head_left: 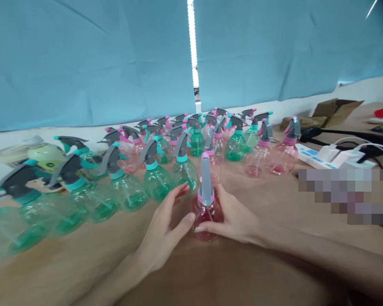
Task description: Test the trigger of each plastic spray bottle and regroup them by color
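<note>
A pink spray bottle (207, 214) with a grey trigger and pink collar stands upright on the brown tabletop in front of me. My right hand (236, 214) is wrapped around its right side, thumb across the front of the body. On the other side, my left hand (166, 225) has its fingers apart, thumb tip close to the bottle; whether it touches I cannot tell. Just beyond my left fingers stands a green spray bottle (183, 170) with a turquoise collar. Another pink spray bottle (214, 168) is partly hidden behind the one I hold.
Several green spray bottles (127, 193) line the left side, with mixed pink and green ones behind. Two pink bottles (284, 155) stand at the right, near a white power strip (315, 159) with plugs and cables. A cardboard box (335, 112) sits farther back, below a blue curtain (115, 63).
</note>
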The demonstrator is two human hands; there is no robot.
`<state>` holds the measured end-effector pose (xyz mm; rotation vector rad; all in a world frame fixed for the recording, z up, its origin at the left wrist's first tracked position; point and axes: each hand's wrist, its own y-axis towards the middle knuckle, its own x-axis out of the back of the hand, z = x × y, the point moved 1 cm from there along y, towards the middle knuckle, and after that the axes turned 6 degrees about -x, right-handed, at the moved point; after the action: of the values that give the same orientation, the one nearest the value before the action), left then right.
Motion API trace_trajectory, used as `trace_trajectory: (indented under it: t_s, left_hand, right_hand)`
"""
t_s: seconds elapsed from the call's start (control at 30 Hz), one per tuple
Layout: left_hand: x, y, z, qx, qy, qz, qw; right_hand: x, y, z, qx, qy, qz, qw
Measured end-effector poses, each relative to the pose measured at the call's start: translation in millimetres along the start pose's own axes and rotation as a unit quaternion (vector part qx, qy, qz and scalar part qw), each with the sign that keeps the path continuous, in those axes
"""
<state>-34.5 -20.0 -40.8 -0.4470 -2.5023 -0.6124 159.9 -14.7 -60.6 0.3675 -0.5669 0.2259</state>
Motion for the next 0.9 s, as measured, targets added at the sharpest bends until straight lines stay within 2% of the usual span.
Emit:
trace_trajectory:
  t_s: [0.1,0.17,0.3,0.43,0.6,0.77,0.9]
  left_hand:
    - [13.9,-1.7,-9.8,-0.01,0.027,-0.018,0.999]
    - [19.5,-1.4,-16.4,-0.011,0.051,-0.029,0.998]
    - [22.3,1.4,-22.8,-0.01,0.041,-0.063,0.997]
    - [21.3,4.2,-19.6,-0.004,0.016,-0.085,0.996]
    - [23.7,7.3,-18.1,0.012,-0.018,-0.095,0.995]
    - [25.3,8.9,-17.3,0.021,-0.005,-0.101,0.995]
    - [26.7,10.7,-11.7,0.007,0.0,-0.097,0.995]
  right_hand:
    - [-17.2,1.7,7.0,-0.029,0.063,0.043,0.997]
    - [-27.5,4.1,14.0,-0.021,0.085,0.064,0.994]
    - [-43.2,11.5,28.6,0.026,0.073,0.085,0.993]
    - [-54.4,19.5,34.9,0.092,0.061,0.123,0.986]
    - [-62.6,24.7,33.1,0.084,0.06,0.073,0.992]
    - [-66.9,24.9,29.9,0.065,0.053,0.048,0.995]
    - [-63.7,23.1,20.0,0.056,0.048,0.066,0.995]
